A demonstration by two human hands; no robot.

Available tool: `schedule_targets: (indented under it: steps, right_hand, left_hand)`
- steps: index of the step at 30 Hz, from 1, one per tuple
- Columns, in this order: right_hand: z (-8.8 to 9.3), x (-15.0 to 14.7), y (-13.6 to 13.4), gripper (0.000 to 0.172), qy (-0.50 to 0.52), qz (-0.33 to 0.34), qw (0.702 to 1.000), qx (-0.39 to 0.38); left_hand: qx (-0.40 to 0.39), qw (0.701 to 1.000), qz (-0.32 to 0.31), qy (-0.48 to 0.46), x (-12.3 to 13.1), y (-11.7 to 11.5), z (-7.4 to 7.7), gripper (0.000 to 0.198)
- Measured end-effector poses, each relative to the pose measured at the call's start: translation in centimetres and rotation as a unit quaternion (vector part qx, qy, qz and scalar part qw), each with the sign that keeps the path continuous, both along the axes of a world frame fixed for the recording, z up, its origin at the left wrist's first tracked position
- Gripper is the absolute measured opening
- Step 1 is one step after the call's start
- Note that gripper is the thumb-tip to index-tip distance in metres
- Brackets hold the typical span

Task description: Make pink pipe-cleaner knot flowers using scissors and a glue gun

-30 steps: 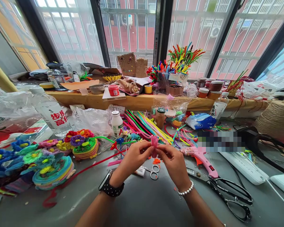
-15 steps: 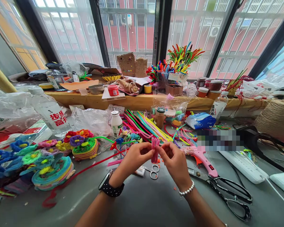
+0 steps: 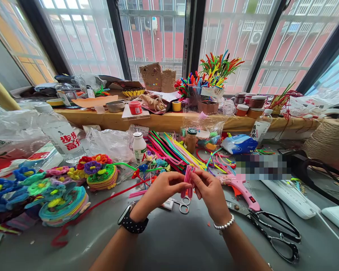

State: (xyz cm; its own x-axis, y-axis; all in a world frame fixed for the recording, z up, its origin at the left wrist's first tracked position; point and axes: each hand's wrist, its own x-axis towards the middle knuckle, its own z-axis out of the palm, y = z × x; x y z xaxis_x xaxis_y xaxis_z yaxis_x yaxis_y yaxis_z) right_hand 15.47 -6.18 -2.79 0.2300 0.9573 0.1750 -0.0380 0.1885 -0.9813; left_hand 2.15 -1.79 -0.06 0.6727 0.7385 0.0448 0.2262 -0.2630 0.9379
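A small bundle of bent pink pipe cleaners (image 3: pixel 187 183) is held up over the grey table, pinched from both sides. My left hand (image 3: pixel 169 187) grips its left side between thumb and fingers. On the other side, my right hand (image 3: pixel 209 191) closes on the bundle with its fingertips. Just below it lie small scissors (image 3: pixel 183 205) with white handles, partly hidden by the bundle. A small white box (image 3: pixel 168 203) sits beside them. Behind the hands, loose pipe cleaners (image 3: pixel 169 150) in many colours are spread out.
Large black-handled scissors (image 3: pixel 274 229) and a pink glue gun (image 3: pixel 244 192) lie on the right. To the left stand pipe-cleaner flowers (image 3: pixel 63 205) and a water bottle (image 3: pixel 60 135). A white bottle (image 3: pixel 139 147) and a brown jar (image 3: pixel 190 141) stand further back.
The pink bundle has shifted slightly right and tilted, its loops now more spread. My right hand's fingers have changed their grip on it, and my left hand has moved slightly right.
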Motion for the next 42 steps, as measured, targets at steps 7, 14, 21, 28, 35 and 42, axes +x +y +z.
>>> schedule_targets:
  steps: [7, 14, 21, 28, 35, 42]
  right_hand:
    - [0.2, 0.1, -0.2, 0.019, 0.041, 0.040, 0.998, -0.011]
    - [0.6, 0.1, -0.2, 0.018, 0.103, 0.022, 0.994, -0.013]
    - [0.6, 0.4, 0.1, 0.017, 0.114, -0.042, 0.992, 0.019]
    - [0.9, 0.5, 0.0, 0.019, 0.230, 0.025, 0.972, -0.043]
    - [0.5, 1.2, 0.3, 0.016, 0.252, -0.002, 0.967, -0.019]
    - [0.5, 0.5, -0.1, 0.011, 0.102, 0.034, 0.994, 0.025]
  left_hand:
    - [0.001, 0.999, -0.036, 0.023, 0.0, -0.4, 0.0, 0.027]
    - [-0.077, 0.996, -0.034, 0.002, 0.1, -0.3, 0.4, 0.031]
    - [-0.124, 0.992, 0.021, -0.014, -0.1, 0.0, 0.5, 0.026]
    - [-0.120, 0.992, 0.002, -0.041, -0.4, 0.3, 0.2, 0.018]
    - [-0.036, 0.998, 0.042, -0.005, -0.3, 0.5, 0.4, 0.030]
    - [0.007, 0.998, 0.063, 0.019, -0.3, 0.7, -0.1, 0.025]
